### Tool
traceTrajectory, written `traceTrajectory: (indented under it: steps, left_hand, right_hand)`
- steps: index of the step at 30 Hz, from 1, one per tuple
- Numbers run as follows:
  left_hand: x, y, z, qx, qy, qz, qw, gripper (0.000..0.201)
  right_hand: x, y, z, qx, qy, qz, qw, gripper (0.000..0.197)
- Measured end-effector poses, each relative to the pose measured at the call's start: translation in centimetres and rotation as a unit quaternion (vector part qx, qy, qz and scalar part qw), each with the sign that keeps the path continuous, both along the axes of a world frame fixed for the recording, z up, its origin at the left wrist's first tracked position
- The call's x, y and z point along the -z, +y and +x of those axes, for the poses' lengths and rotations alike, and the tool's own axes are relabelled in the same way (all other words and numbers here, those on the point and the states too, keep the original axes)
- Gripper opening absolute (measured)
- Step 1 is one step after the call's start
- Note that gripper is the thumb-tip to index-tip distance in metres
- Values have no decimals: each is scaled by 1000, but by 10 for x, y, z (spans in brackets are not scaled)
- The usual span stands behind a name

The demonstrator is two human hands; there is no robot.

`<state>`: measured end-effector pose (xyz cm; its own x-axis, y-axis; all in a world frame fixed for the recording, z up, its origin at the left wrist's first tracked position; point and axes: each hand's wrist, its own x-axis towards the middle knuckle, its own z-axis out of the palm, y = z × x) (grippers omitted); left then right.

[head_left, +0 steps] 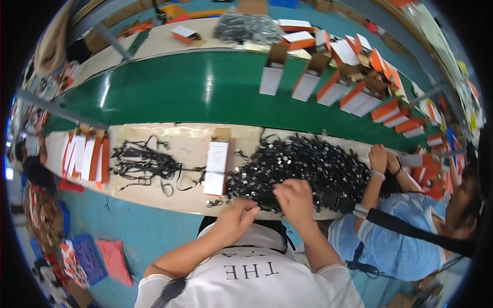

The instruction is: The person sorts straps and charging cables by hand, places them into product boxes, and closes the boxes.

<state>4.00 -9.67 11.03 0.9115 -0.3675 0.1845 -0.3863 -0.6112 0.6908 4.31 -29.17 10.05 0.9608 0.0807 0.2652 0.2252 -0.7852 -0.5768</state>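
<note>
"Both our left hand and our right hand show in the head view; how are they?"

"The left has its fingertips drawn together near the white box; the right curls at the near side of the heap of black parts. We cannot tell whether either pinches anything."

"Where does the heap lie?"

"On our tabletop, just right of that box."

The right cable pile is black with silvery glints, the left cable tangle black too. The near box is white with a brown flap, the tabletop cream, the far belt green.
</note>
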Motion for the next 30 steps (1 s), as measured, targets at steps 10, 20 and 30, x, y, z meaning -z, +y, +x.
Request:
traceTrajectory:
  steps: [10, 20, 30]
  left_hand:
    - [38, -11, 50, -109, 650, -632, 408, 26]
    - [-10, -25, 15, 306, 530, -150, 776, 32]
    - [-87, -40, 122, 404, 511, 283, 704, 25]
  right_hand:
    - [-46, -44, -82, -211, -14, 184, 960, 14]
    - [20, -102, -17, 34, 171, 482, 858, 9]
    - [132, -181, 83, 203, -24, -120, 972, 16]
